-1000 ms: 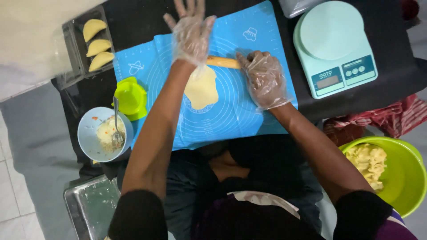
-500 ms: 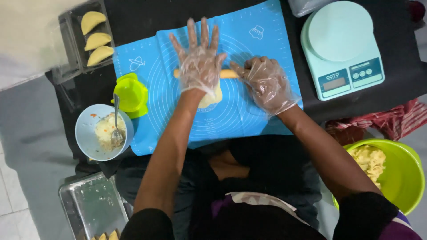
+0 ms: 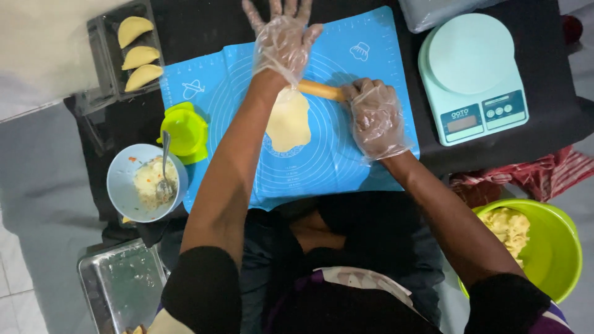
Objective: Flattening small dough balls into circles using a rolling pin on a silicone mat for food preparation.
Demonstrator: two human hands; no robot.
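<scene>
Both my hands wear clear plastic gloves. A wooden rolling pin (image 3: 319, 90) lies across the far end of a flattened yellow dough sheet (image 3: 288, 120) on a blue silicone mat (image 3: 334, 161). My left hand (image 3: 281, 37) presses flat on the pin's left part, fingers spread apart and pointing away from me. My right hand (image 3: 374, 117) rests curled over the pin's right end.
A green dumpling press (image 3: 182, 131) and a pale bowl of filling (image 3: 145, 182) with a spoon sit left of the mat. A tray holds three folded pastries (image 3: 139, 52). A mint kitchen scale (image 3: 473, 77) is right; a green bowl of dough (image 3: 532, 247) lower right; a metal tray (image 3: 117, 287) lower left.
The pin and my hands rolled toward me over the dough, then away again to its far end. The dough sheet looks longer.
</scene>
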